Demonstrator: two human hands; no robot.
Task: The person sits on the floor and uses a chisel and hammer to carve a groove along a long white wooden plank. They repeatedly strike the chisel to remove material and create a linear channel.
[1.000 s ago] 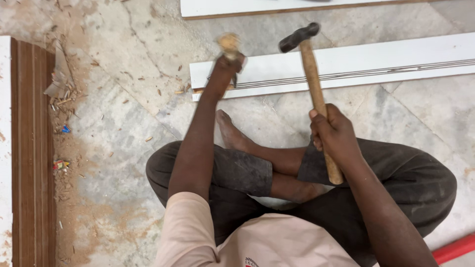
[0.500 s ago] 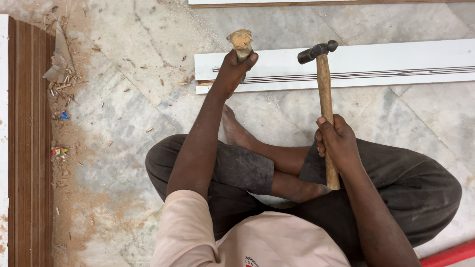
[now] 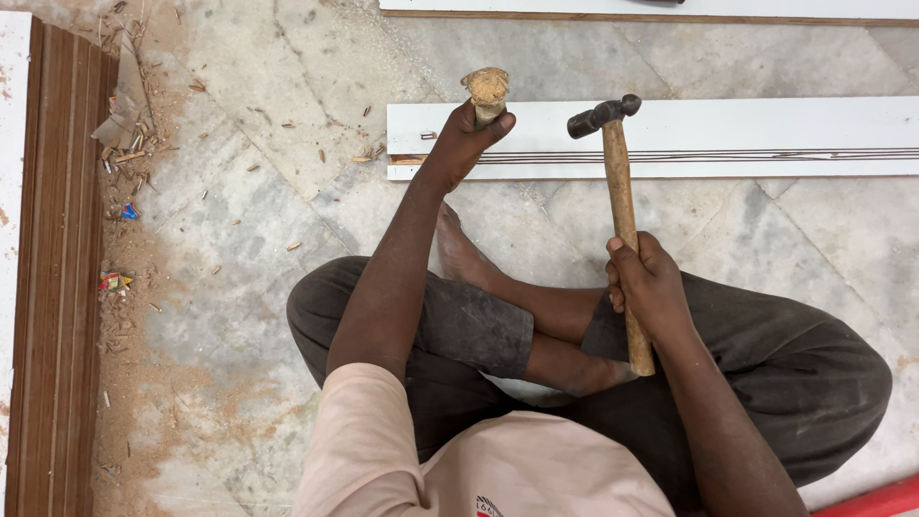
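Gripping a wooden-handled chisel [image 3: 487,96] upright, the left hand [image 3: 459,144] has its fingers wrapped tight around the shaft, the battered butt standing just above the white board [image 3: 728,124] on the floor. Its tip is hidden, probably resting on the board's near edge. Right of the chisel, the right hand [image 3: 649,287] is closed around the hammer [image 3: 617,182] low on its handle, head raised near the butt. A square, centred blow with the chisel kept plumb would serve best. Wood chips [image 3: 124,144] lie well left of the board.
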